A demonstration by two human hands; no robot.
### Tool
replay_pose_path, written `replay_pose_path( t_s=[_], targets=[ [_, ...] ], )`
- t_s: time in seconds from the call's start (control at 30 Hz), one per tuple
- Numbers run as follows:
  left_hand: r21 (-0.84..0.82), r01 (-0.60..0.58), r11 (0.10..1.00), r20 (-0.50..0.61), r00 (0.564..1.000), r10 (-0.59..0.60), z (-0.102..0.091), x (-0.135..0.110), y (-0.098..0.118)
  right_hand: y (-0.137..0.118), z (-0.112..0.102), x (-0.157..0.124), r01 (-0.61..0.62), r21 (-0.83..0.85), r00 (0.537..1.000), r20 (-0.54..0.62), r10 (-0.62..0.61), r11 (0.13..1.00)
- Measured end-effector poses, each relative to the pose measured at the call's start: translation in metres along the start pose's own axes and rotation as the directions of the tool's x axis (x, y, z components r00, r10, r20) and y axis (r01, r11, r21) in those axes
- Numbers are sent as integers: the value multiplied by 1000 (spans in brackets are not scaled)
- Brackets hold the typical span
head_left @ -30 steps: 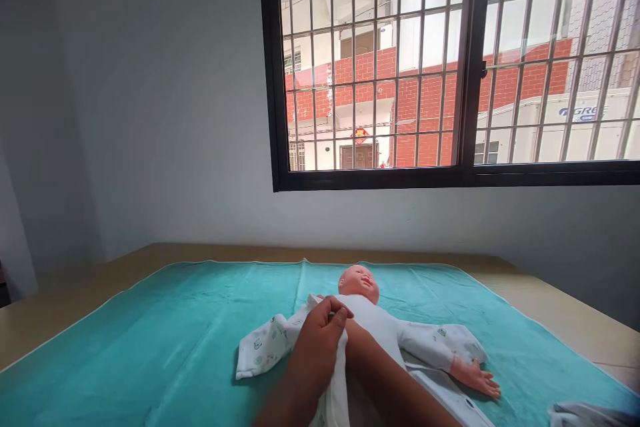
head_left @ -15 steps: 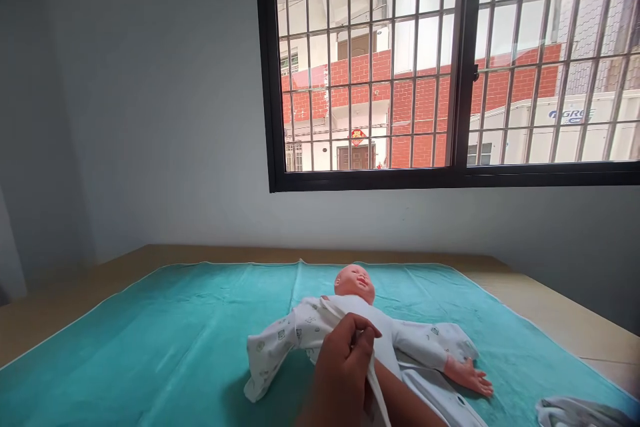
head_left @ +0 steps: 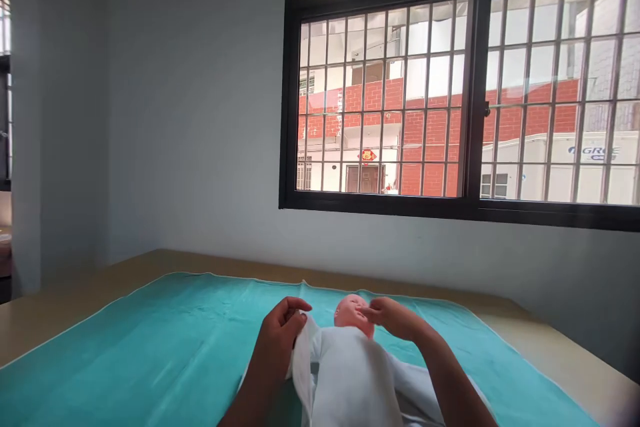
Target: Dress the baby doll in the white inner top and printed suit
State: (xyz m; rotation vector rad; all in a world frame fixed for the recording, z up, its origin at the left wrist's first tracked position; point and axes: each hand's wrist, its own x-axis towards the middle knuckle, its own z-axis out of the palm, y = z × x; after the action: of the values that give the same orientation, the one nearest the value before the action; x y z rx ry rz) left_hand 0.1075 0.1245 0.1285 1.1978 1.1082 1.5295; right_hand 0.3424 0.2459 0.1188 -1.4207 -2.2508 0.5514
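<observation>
Bare left grip (head_left: 280, 332), bare right grip (head_left: 399, 319); tapering forearms (head_left: 453, 377), also bare.

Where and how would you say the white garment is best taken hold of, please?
Probably by the loose edge of the garment, coming from the left, pinched between thumb and fingers, as the left hand does: it hangs as a thin strip beside the doll, seemingly free on both faces.

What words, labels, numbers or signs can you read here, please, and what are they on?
"GREE", on the white surface outside the window, right side; the smaller mark beneath it is too blurred to read.
The red sign above the door outside: too small to read reliably.
No readable text on the doll, white clothing or turquoise cloth.
</observation>
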Motion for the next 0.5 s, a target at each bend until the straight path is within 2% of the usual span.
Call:
replay_pose_path(
  t_s=[0.03, 0.1, 0.2, 0.27, 0.37, 0.5],
  targets=[
    [-7, 2, 1000, -29, 1000, -2, -4, 2, 2, 13, -4, 0, -90, -23, 995, 34, 90, 996],
    [-40, 20, 999, -73, 997, -22, -11, 4, 5, 36, -6, 2, -180, -32, 972, 149, 183, 983],
    [-82, 57, 995, -124, 990, -67, -15, 5, 7, 56, 4, 7, -254, 65, 924, 312, 222, 965],
    [-93, 80, 992, -140, 986, -92, -15, 4, 8, 60, 11, 7, -284, 87, 909, 343, 239, 955],
    [-99, 100, 990, -132, 985, -113, -13, 0, 9, 59, 19, 2, -258, 196, 910, 378, 170, 946],
    [-90, 97, 991, -138, 984, -109, -13, -2, 10, 59, 23, -10, -322, 515, 868, 496, 30, 794]
  ],
)
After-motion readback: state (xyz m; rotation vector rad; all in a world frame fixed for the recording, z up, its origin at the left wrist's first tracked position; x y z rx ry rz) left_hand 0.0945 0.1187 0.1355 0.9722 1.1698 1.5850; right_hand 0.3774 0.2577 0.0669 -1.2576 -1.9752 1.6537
